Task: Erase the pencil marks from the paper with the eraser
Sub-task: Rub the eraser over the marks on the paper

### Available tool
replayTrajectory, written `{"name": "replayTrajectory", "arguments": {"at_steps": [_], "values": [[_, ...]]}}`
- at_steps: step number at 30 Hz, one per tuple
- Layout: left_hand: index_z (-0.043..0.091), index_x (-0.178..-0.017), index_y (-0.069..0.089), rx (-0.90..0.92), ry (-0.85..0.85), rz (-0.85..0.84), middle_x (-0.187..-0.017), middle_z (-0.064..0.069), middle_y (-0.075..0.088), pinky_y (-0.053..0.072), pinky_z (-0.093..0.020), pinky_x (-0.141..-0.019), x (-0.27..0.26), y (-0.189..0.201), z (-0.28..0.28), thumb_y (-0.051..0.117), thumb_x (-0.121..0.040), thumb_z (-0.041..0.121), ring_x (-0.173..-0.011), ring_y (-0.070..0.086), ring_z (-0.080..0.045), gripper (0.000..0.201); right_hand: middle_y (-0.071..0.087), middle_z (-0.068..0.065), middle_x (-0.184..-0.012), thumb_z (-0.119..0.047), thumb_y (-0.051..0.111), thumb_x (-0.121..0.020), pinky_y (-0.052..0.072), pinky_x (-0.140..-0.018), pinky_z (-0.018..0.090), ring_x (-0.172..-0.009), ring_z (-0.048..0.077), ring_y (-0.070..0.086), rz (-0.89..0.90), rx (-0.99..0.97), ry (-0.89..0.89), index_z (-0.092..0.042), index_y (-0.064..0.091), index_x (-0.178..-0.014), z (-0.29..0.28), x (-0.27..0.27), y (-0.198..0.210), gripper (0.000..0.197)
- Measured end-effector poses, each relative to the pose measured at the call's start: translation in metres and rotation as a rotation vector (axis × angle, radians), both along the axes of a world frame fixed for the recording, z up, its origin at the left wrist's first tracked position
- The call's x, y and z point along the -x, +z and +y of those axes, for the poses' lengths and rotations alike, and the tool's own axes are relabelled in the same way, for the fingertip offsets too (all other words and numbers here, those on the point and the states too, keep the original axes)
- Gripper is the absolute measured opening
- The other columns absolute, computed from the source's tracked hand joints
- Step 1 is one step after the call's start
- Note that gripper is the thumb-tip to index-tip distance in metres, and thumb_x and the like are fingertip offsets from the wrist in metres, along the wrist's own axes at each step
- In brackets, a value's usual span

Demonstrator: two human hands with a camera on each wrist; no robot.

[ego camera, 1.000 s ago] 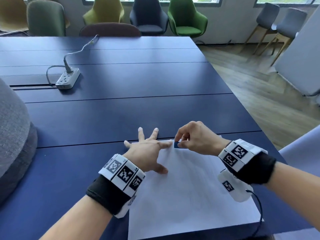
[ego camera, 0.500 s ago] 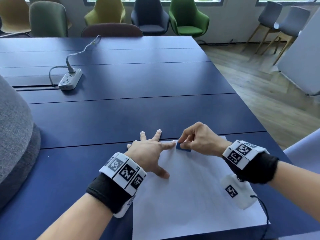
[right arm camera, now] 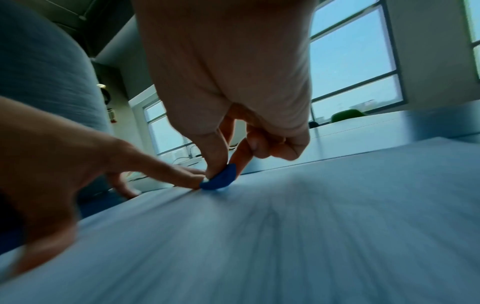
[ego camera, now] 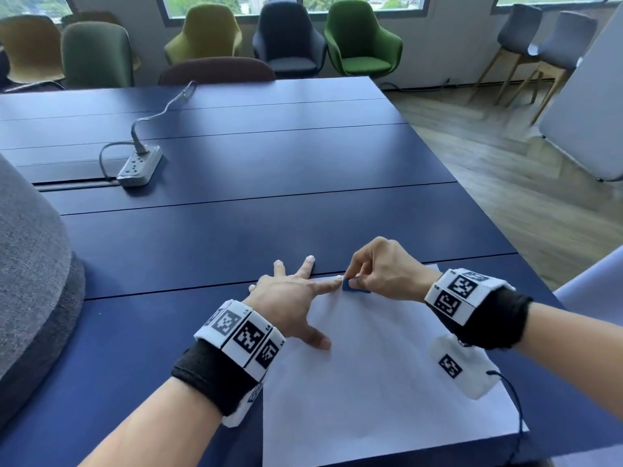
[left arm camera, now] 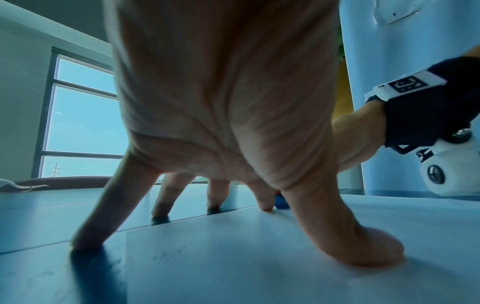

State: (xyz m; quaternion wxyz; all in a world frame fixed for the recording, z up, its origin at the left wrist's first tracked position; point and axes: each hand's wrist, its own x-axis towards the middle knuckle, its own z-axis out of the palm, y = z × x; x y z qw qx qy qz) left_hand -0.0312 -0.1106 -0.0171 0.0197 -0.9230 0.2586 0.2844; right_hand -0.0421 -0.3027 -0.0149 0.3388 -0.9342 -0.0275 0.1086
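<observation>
One blue wedge eraser (ego camera: pixel 354 287) pinched, flat white paper (ego camera: pixel 381 382)

Eraser (ego camera: pixel 354 286) on paper (ego camera: pixel 381 382), far edge.

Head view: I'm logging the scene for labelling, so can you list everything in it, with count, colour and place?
paper: one, white, near edge of the table, under both hands.
eraser: one, blue, on the paper's far edge.
table: one, dark blue, fills the middle.
power strip: one, grey-white with cable, far left on the table.
armchairs: seven seen, ochre, green, yellow-green, dark, bright green, maroon, along the far wall and the table's far end.
grey chairs: two, wooden legs, far right.
grey cushion: one, left edge.
white board: one, right, on the wooden floor.
left hand: fingers spread, pressing the paper's far left corner.
right hand: pinches the eraser.
</observation>
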Motion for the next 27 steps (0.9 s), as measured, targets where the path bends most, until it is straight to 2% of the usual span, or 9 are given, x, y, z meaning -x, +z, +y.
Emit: {"name": "replayTrajectory", "arguments": {"at_steps": [3,7,12,17,21,25,27], "values": [[0.068,-0.14,0.001,0.001,-0.002,-0.007,-0.163,0.009,-0.014,0.025,-0.061,-0.111,0.0,0.001,0.001,0.076,-0.067,0.067,-0.147,-0.004,-0.043,0.105,0.064,-0.002,-0.059,-0.013,0.075,-0.077,0.041,-0.049,0.01,-0.053,0.007,0.056,-0.012,-0.055,-0.068,-0.013,0.076,-0.079,0.0,-0.002,-0.002,0.003],[0.072,-0.138,0.001,0.01,-0.003,-0.012,-0.163,0.01,-0.012,0.026,-0.059,-0.11,-0.001,0.0,0.002,0.075,-0.065,0.069,-0.146,-0.002,-0.044,0.104,0.061,-0.01,-0.056,-0.009,0.071,-0.079,0.04,-0.051,0.009,-0.048,-0.002,0.053,0.101,-0.032,0.084,-0.015,0.077,-0.083,0.005,0.01,-0.001,0.009],[0.072,-0.137,0.001,0.011,-0.003,-0.022,-0.163,0.01,-0.012,0.027,-0.057,-0.111,-0.001,-0.001,0.003,0.075,-0.065,0.069,-0.147,-0.001,-0.043,0.103,0.059,-0.006,-0.058,-0.009,0.071,-0.079,0.038,-0.048,0.007,-0.046,-0.002,0.051,0.011,-0.037,-0.001,-0.016,0.076,-0.081,0.004,0.001,-0.001,0.009],[0.073,-0.137,0.002,0.019,0.012,-0.016,-0.162,0.012,-0.014,0.025,-0.059,-0.111,-0.002,-0.003,0.004,0.076,-0.063,0.07,-0.146,-0.001,-0.045,0.105,0.059,-0.011,-0.058,-0.009,0.071,-0.08,0.038,-0.048,0.008,-0.047,-0.003,0.052,0.093,0.028,0.168,-0.018,0.077,-0.083,0.004,0.012,0.003,0.011],[0.072,-0.137,0.001,0.02,0.005,-0.019,-0.162,0.012,-0.014,0.025,-0.058,-0.111,-0.001,-0.003,0.004,0.075,-0.065,0.07,-0.146,-0.003,-0.044,0.104,0.058,-0.008,-0.062,-0.008,0.07,-0.08,0.037,-0.05,0.006,-0.053,0.001,0.052,-0.009,0.003,0.034,-0.017,0.076,-0.082,0.0,0.004,0.001,0.011],[0.071,-0.139,0.003,0.03,0.015,-0.005,-0.162,0.012,-0.014,0.022,-0.06,-0.112,-0.002,-0.004,0.004,0.076,-0.064,0.069,-0.146,-0.004,-0.045,0.104,0.059,-0.009,-0.063,-0.008,0.069,-0.08,0.036,-0.047,0.006,-0.047,-0.004,0.05,0.112,0.035,0.193,-0.02,0.074,-0.079,0.001,0.017,0.004,0.013],[0.071,-0.139,0.003,0.033,0.014,-0.004,-0.162,0.012,-0.015,0.021,-0.06,-0.112,-0.002,-0.004,0.004,0.076,-0.064,0.068,-0.146,-0.004,-0.045,0.104,0.058,-0.009,-0.062,-0.007,0.069,-0.08,0.036,-0.046,0.006,-0.047,-0.004,0.051,0.108,0.058,0.194,-0.019,0.075,-0.08,0.0,0.013,0.006,0.014]]}}
